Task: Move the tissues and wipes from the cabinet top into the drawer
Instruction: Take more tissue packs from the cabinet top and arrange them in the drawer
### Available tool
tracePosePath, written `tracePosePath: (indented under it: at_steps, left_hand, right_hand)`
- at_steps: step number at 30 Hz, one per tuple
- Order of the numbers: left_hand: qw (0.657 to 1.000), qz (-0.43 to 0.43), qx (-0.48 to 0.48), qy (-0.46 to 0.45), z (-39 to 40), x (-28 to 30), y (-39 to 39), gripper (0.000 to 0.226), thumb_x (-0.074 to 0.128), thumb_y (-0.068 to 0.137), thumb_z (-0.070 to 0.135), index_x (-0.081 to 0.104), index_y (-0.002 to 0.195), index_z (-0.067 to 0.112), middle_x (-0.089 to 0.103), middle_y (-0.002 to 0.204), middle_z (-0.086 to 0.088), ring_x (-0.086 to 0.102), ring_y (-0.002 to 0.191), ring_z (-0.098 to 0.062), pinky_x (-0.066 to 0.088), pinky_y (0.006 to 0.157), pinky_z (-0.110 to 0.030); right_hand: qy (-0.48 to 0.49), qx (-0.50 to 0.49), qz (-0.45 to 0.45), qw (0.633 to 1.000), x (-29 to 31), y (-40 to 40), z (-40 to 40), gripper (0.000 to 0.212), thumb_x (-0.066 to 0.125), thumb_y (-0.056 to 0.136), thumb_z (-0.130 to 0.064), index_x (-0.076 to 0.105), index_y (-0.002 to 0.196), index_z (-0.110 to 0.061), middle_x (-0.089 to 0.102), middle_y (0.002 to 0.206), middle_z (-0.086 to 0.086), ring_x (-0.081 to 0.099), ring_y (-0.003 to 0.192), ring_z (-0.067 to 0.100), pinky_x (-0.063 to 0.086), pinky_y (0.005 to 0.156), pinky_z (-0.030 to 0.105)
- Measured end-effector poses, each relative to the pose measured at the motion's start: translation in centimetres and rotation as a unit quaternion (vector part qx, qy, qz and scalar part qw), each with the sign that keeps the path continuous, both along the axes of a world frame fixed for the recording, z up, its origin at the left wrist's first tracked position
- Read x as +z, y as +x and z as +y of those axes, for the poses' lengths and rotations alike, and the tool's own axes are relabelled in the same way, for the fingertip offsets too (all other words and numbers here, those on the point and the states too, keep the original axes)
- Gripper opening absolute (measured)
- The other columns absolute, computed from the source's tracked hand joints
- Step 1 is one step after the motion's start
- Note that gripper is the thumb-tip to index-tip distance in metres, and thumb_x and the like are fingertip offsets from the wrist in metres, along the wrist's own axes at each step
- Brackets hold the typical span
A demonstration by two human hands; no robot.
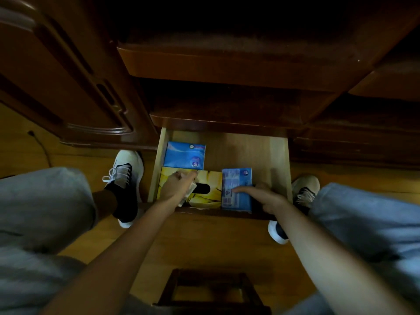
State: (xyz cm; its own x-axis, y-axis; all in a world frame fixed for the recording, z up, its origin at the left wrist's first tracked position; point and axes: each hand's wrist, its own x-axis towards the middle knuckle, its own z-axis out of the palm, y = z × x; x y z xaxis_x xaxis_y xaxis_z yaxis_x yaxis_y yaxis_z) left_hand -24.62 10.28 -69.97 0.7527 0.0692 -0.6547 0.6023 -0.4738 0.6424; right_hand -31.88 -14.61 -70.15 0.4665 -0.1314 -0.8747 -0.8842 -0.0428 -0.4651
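Note:
The pale wooden drawer (pixel 261 151) stands pulled out below the dark cabinet. Inside lie a blue tissue pack (pixel 185 155) at the back left, a yellow tissue box (pixel 211 194) with a dark oval slot at the front, and a blue wipes pack (pixel 236 178) standing on edge to its right. My left hand (pixel 176 187) rests on the yellow box with fingers curled round a small pale thing. My right hand (pixel 261 195) holds the blue wipes pack, index finger stretched across its face.
The dark cabinet's ledge (pixel 227 64) overhangs the drawer. A carved cabinet door (pixel 68 87) stands at the left. My knees and shoes (pixel 123 178) flank the drawer on the wooden floor. A dark stool (pixel 211 289) sits below me. A cable (pixel 41 146) trails at the far left.

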Motion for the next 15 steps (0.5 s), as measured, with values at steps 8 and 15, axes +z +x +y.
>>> tracePosePath:
  at_steps: [8,15]
  left_hand:
    - [0.999,-0.014,-0.022,0.027,0.6,0.4,0.0,0.031,0.055,0.075,0.059,0.057,0.069,0.029,0.064,0.063,0.003,0.062,0.060,-0.023,0.048,0.062,-0.035]
    - [0.997,-0.043,-0.057,0.034,0.4,0.4,-0.8,0.031,0.047,0.066,0.062,0.063,0.057,0.037,0.055,0.040,0.007,0.049,0.031,-0.004,0.042,0.054,-0.029]
  right_hand:
    - [-0.490,0.105,-0.098,0.860,2.9,2.0,-1.1,0.101,0.085,0.073,-0.049,0.027,0.146,-0.012,0.045,0.143,0.016,0.050,0.128,0.037,0.051,0.095,0.049]
    - [-0.395,0.367,-0.075,0.839,1.2,-0.9,1.8,0.075,0.064,0.084,-0.073,0.051,0.129,-0.015,0.049,0.137,0.016,0.049,0.127,0.035,0.049,0.095,0.046]
